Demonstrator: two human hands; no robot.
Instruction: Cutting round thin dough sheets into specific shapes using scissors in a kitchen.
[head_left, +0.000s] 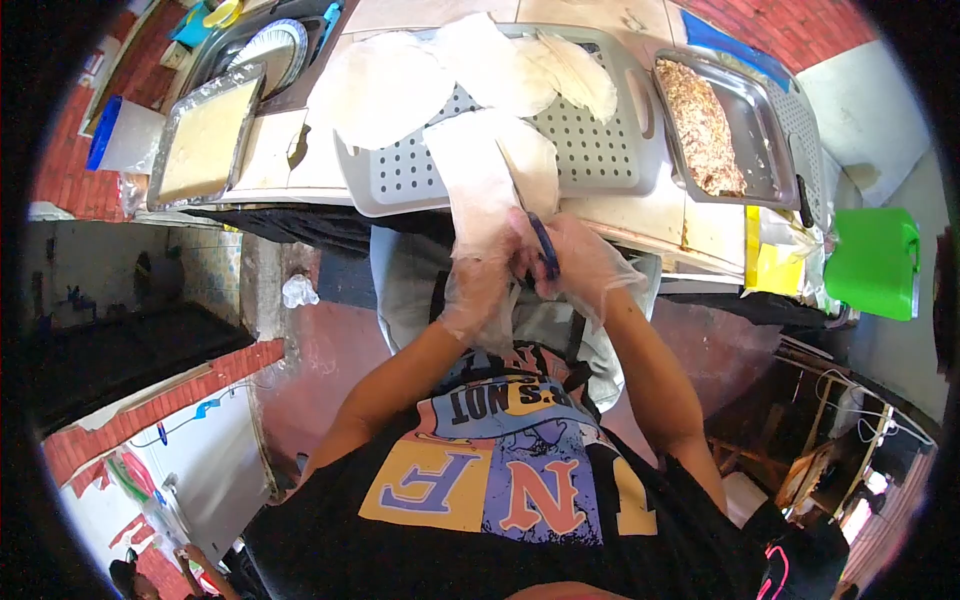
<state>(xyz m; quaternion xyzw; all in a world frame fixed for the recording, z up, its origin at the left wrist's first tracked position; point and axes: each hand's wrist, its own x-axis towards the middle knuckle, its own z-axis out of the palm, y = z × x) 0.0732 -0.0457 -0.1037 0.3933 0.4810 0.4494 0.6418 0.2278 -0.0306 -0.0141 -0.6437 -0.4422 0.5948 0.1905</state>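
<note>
My left hand (480, 281), in a clear plastic glove, grips the near end of a long, pale, thin sheet (472, 169), apparently food. My right hand (581, 251), gloved the same way, holds a dark blue looped handle (545, 244) that looks like that of scissors; any blades are hidden. Both hands are close together at the counter's front edge. The sheet extends away from them over a grey perforated tray (600, 157). Further pale sheets (382, 86) lie across the tray's far side, some overlapping and one hanging past its left rim.
On the right, a metal pan (761, 142) holds a brown, flaky mass (697, 124). A shallow tray of cream-coloured material (202, 142) stands at the left, beside a sink (300, 82) containing a plate. A green plastic container (870, 262) is at far right. Another person (139, 581) appears lower left.
</note>
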